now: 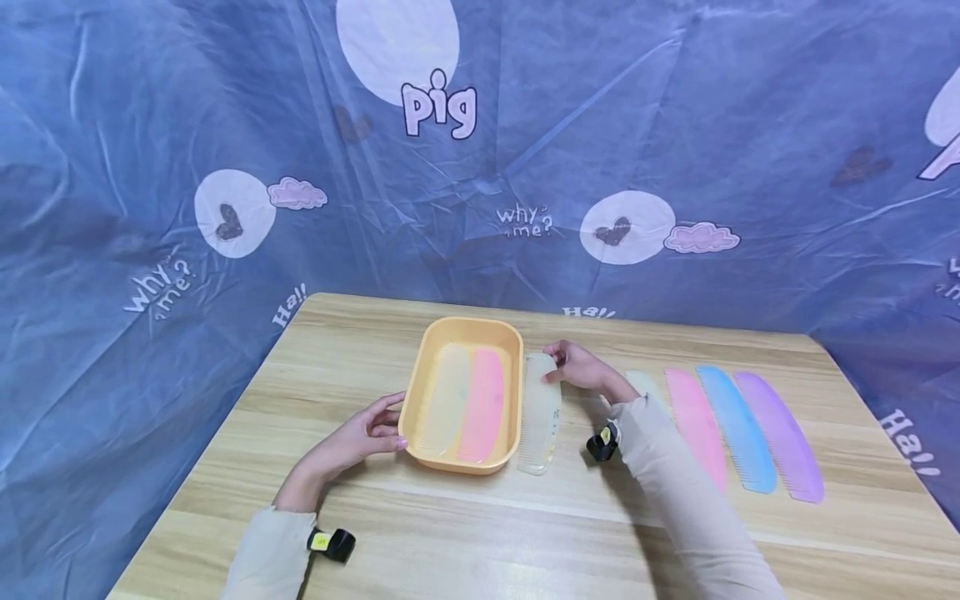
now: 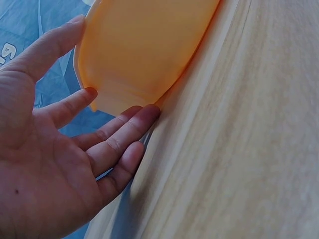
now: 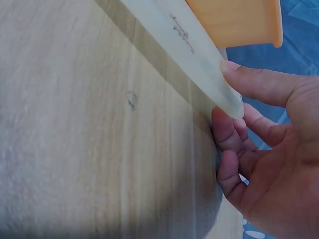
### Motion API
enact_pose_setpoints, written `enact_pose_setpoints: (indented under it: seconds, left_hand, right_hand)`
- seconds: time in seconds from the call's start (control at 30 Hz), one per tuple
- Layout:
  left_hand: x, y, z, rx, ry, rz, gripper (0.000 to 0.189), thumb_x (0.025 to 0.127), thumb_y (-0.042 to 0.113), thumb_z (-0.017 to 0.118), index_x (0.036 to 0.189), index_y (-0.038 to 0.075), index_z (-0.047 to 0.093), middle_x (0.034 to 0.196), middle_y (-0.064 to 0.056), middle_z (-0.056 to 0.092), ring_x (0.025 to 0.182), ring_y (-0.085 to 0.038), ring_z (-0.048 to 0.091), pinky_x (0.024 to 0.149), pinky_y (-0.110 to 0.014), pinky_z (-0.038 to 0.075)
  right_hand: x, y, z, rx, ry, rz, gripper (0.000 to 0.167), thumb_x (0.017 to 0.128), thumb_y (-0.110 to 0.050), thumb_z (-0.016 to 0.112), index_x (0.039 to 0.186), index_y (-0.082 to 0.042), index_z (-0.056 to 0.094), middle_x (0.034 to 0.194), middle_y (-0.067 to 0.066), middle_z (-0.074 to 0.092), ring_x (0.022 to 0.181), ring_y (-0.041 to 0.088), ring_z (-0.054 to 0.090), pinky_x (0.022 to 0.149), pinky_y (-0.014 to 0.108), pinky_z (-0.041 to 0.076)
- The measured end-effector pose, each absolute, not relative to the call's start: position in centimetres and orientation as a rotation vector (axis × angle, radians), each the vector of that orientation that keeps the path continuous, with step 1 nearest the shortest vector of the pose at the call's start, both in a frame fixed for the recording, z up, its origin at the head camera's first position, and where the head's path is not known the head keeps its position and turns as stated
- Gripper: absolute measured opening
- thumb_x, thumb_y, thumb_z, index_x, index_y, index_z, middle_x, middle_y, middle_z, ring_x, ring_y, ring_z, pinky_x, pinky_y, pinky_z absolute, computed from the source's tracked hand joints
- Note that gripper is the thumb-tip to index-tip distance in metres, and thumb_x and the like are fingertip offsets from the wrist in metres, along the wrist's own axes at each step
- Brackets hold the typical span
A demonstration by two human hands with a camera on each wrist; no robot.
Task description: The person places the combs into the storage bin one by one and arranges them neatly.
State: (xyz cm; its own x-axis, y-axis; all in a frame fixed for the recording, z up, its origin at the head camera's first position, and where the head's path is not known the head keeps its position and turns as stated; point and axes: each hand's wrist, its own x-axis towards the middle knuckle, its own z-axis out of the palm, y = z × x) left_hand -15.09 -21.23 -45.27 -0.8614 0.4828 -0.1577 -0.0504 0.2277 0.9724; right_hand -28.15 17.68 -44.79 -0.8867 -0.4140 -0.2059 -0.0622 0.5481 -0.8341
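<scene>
An orange-yellow plastic tray point(image 1: 461, 467) holds a pale cream comb point(image 1: 447, 400) and a pink comb point(image 1: 483, 404), lying side by side. At its left wall is my left hand point(image 1: 372, 429), its fingers fairly straight; the left wrist view has the fingertips against the tray wall point(image 2: 144, 50). Just right of the tray, my right hand point(image 1: 581, 367) pinches a translucent pale comb point(image 1: 538, 417) by its far end. In the right wrist view, the thumb lies on the comb point(image 3: 192, 50), with fingers under its tip; the comb is tilted off the table there.
Farther right on the wooden table point(image 1: 480, 542) lie a pale green comb point(image 1: 643, 383), another pink comb point(image 1: 693, 425), a blue comb point(image 1: 738, 429) and a purple comb point(image 1: 782, 437). The right sleeve point(image 1: 675, 492) partly covers the first two. Blue printed cloth point(image 1: 480, 167) hangs behind the table.
</scene>
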Motion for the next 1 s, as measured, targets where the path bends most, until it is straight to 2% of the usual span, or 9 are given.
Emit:
enact_pose_setpoints:
  seconds: [0.43, 0.67, 0.77, 0.9, 1.0]
  left_hand:
    - [-15.1, -21.1, -45.2, 0.378, 2.039, 1.687, 0.082, 0.090, 0.015, 0.068, 0.153, 0.001, 0.017, 0.140, -0.034, 0.039, 0.119, -0.035, 0.054, 0.088, -0.021, 0.050]
    - [-15.0, -21.0, -45.2, 0.385, 2.021, 1.701, 0.083, 0.089, 0.015, 0.068, 0.152, 0.000, 0.016, 0.138, -0.035, 0.040, 0.114, -0.028, 0.056, 0.088, -0.021, 0.051]
    - [-15.0, -21.0, -45.1, 0.385, 2.017, 1.705, 0.083, 0.089, 0.015, 0.068, 0.152, 0.000, 0.016, 0.137, -0.035, 0.040, 0.113, -0.026, 0.057, 0.087, -0.020, 0.051]
    - [-15.0, -21.0, -45.0, 0.388, 2.031, 1.701, 0.083, 0.089, 0.015, 0.068, 0.152, 0.000, 0.017, 0.137, -0.035, 0.041, 0.114, -0.030, 0.056, 0.088, -0.019, 0.050]
    - [-14.9, -21.0, -44.9, 0.388, 2.056, 1.689, 0.082, 0.089, 0.016, 0.069, 0.152, 0.000, 0.018, 0.138, -0.036, 0.042, 0.118, -0.036, 0.055, 0.090, -0.020, 0.048]
  right_hand:
    - [-27.9, 18.6, -45.0, -0.364, 2.385, -1.312, 0.058, 0.081, -0.002, 0.069, 0.131, 0.013, 0.044, 0.106, 0.017, 0.055, 0.092, 0.019, 0.049, 0.081, 0.024, 0.043]
    - [-28.0, 19.0, -45.2, -0.380, 2.377, -1.323, 0.057, 0.082, -0.002, 0.069, 0.132, 0.014, 0.044, 0.098, 0.011, 0.051, 0.086, 0.016, 0.045, 0.073, 0.021, 0.042]
    - [-27.9, 19.2, -45.2, -0.390, 2.370, -1.341, 0.056, 0.082, -0.001, 0.068, 0.131, 0.014, 0.044, 0.099, 0.013, 0.055, 0.085, 0.015, 0.047, 0.074, 0.020, 0.043]
    - [-27.8, 19.6, -45.2, -0.375, 2.358, -1.373, 0.055, 0.083, -0.001, 0.068, 0.130, 0.014, 0.045, 0.100, 0.015, 0.059, 0.085, 0.012, 0.052, 0.074, 0.018, 0.046]
    - [-27.7, 19.8, -45.1, -0.352, 2.337, -1.395, 0.055, 0.083, -0.003, 0.068, 0.131, 0.013, 0.045, 0.099, 0.013, 0.060, 0.082, 0.011, 0.052, 0.068, 0.019, 0.046]
